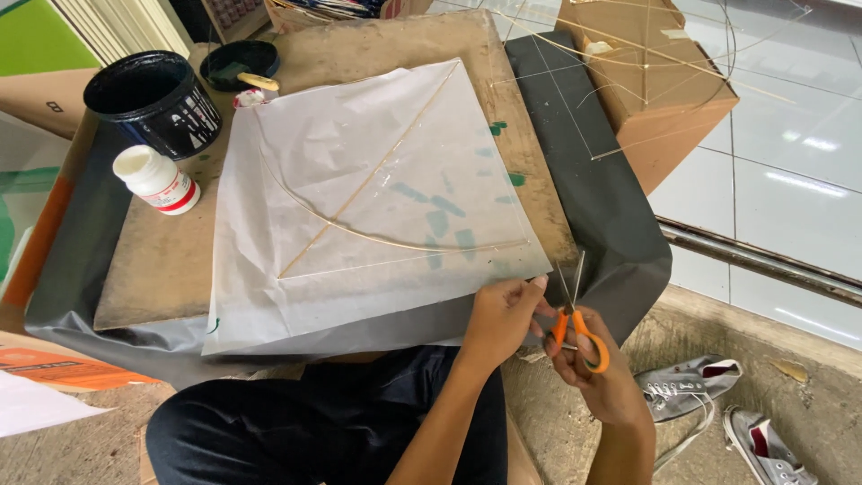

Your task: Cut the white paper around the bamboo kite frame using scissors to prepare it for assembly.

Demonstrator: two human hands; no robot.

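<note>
Two hands work at the near right corner of the paper point(359, 207) on the bench point(162, 260). Left hand point(499, 316) pinches the paper edge; right hand point(603, 377) grips orange scissors point(575, 328), blades open.

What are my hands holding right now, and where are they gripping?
The right hand holds orange-handled scissors by the handle loops. The left hand pinches the near corner of the white kite paper.
</note>
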